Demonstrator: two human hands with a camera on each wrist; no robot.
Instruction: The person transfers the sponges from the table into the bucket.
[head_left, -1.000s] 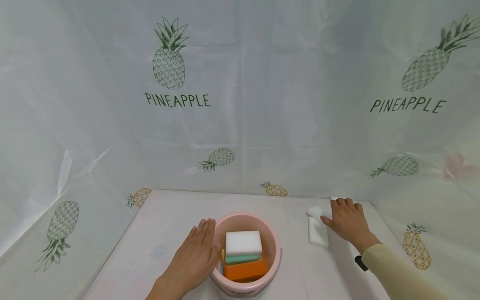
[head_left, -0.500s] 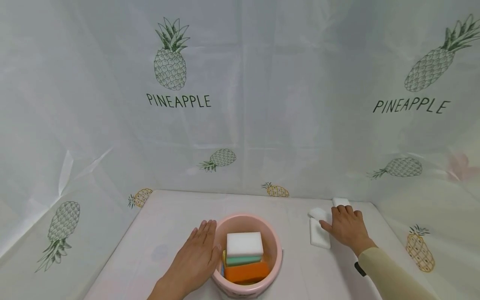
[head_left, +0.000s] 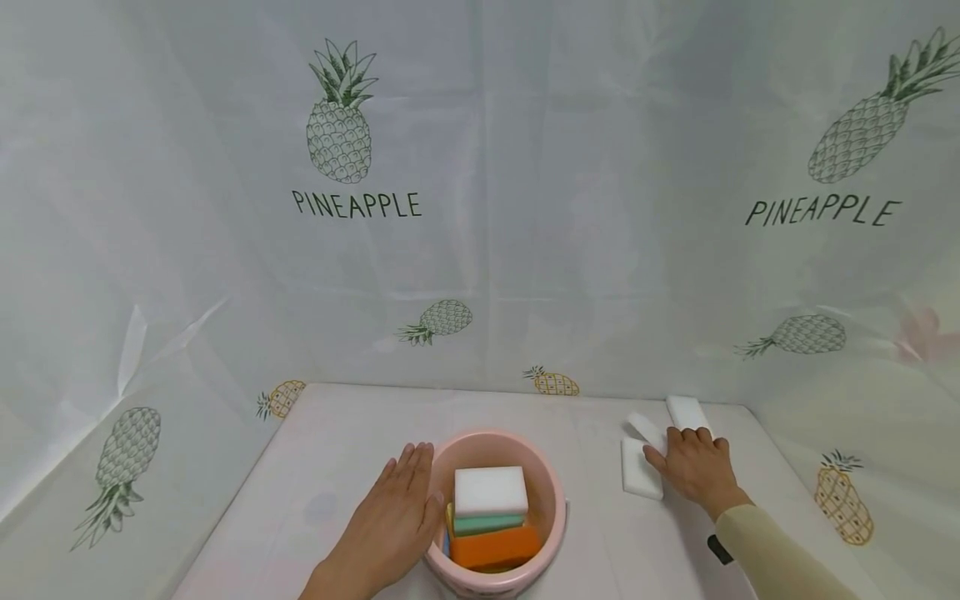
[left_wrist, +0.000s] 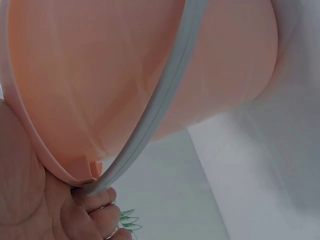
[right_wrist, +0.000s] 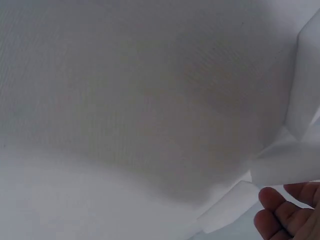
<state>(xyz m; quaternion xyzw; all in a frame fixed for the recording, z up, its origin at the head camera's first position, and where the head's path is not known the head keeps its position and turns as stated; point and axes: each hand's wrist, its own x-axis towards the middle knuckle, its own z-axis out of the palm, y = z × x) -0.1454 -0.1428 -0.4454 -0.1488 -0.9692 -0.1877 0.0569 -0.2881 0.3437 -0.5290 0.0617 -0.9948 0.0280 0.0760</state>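
Note:
A pink bucket (head_left: 555, 533) stands on the white-covered table, holding a white sponge (head_left: 491, 490), a teal one (head_left: 487, 524) and an orange one (head_left: 495, 547). My left hand (head_left: 386, 517) lies along the bucket's left side, fingers straight; the left wrist view shows it at the rim beside the grey handle (left_wrist: 150, 115). To the right, my right hand (head_left: 697, 471) has a tilted white sponge (head_left: 647, 428) between thumb and fingers, partly hidden by the hand. Its fingertips (right_wrist: 270, 197) show close to this sponge in the right wrist view.
Another white sponge (head_left: 641, 471) lies flat just left of my right hand. One more white sponge (head_left: 686, 412) lies beyond the hand by the back sheet. A pineapple-printed sheet (head_left: 562, 208) hangs behind and at both sides of the table.
My right hand has moved back from the far white sponge, uncovering it. The middle white sponge has tilted up between thumb and fingers. My left hand stays at the bucket.

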